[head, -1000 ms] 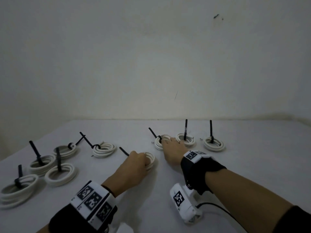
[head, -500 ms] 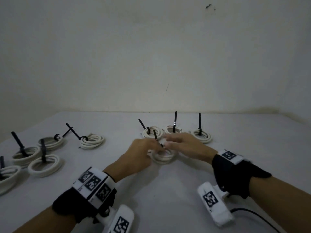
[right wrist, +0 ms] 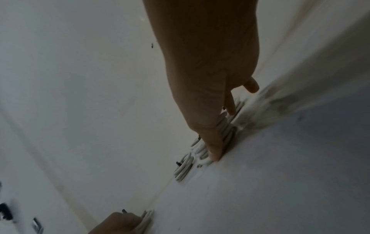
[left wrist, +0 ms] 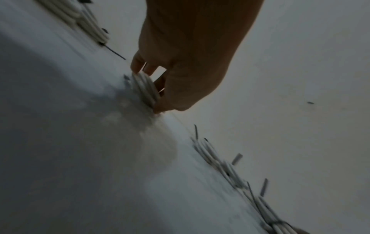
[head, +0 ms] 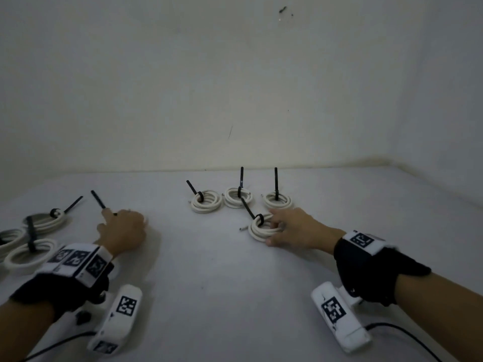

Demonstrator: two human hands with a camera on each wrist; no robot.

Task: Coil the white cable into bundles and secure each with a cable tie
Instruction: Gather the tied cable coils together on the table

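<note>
No readable writing shows; the only markings are black-and-white square codes on the white wrist bands (head: pixel 75 259) and on the white camera housings (head: pixel 339 316) under each wrist.

The surface (head: pixel 209 270) is matte and pale grey. On it lie flat round coils of smooth white cable, each cinched by a thin black tie whose stiff tail sticks up.

The right hand (head: pixel 295 228) rests on one coil (head: pixel 262 228), well right of centre: its fingers (right wrist: pixel 215 152) are spread, fingertips laid over the coil's right rim and the thumb touching the near edge. The coil's tie (head: pixel 249 209) slants up and left.

The left hand (head: pixel 122 231) covers another coil (left wrist: pixel 146 88); the wrist view shows curled fingers (left wrist: pixel 138 64) and the thumb pinching its loops at the surface. A black tail (head: pixel 98 199) juts up just beyond the knuckles.

Three tied coils (head: pixel 206 202) sit in a row behind the right hand, more (head: pixel 28 254) at far left.
</note>
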